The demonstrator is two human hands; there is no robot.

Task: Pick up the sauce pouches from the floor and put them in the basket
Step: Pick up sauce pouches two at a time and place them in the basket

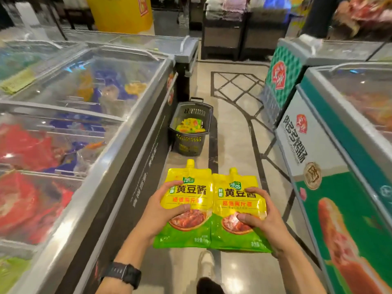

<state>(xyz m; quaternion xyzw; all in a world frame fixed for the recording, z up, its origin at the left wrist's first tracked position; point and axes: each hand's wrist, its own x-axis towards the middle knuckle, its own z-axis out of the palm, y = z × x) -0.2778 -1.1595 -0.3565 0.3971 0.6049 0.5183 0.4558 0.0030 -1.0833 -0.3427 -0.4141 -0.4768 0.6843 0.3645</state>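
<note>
You are mid-carry. The left pouch (191, 196) and right pouch (233, 201) are off the floor (233, 124), side by side and touching, spouts up. Your left grip (163, 211) curls round its pouch's outer edge, thumb across the front. Your right grip (261, 215) clasps its pouch the same way, both forearms reaching forward. The basket (188, 143) stands well ahead, beside the freezer (118, 149), with yellow packs (189, 126) inside. Next, I judge, walk up, lower both pouches over the rim and release.
</note>
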